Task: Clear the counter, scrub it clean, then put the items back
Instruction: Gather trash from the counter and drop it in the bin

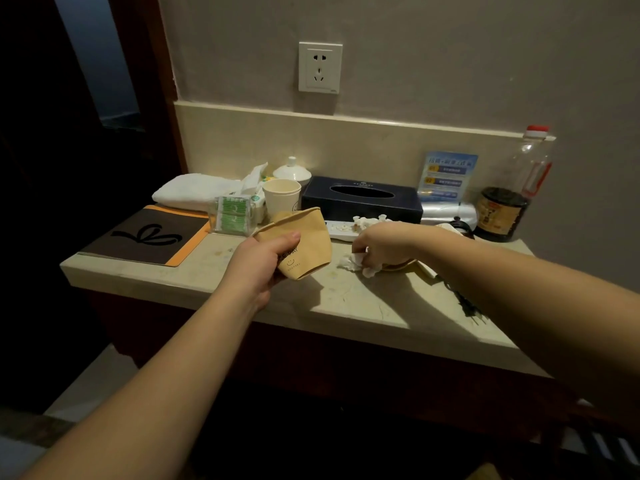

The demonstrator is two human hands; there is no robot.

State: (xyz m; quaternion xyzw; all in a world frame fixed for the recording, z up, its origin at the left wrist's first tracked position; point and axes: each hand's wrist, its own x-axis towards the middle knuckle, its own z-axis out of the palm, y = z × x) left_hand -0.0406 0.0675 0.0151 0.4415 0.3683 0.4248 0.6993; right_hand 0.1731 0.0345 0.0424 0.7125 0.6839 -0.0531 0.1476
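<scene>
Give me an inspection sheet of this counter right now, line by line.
Surface: pale stone counter, marked with faint stains.
Job's things: tan paper cup sleeve; crumpled tissue; white cup; dark tissue box; folded towel; dark folder; sauce bottle.
Clutter: green sachets.
Grippers: left hand grips the sleeve; right hand pinches the tissue.
Cables: black cord near the front edge.
Surroundings: wall socket, nothing plugged in.

My left hand (pixel 263 261): forearm bare, reaching forward, fingers and thumb curled round a tan paper sleeve (pixel 304 244), thumb on top. My right hand (pixel 384 245): forearm bare, angled inward, palm down, fingertips pinching crumpled tissue (pixel 358 263) beneath.
</scene>
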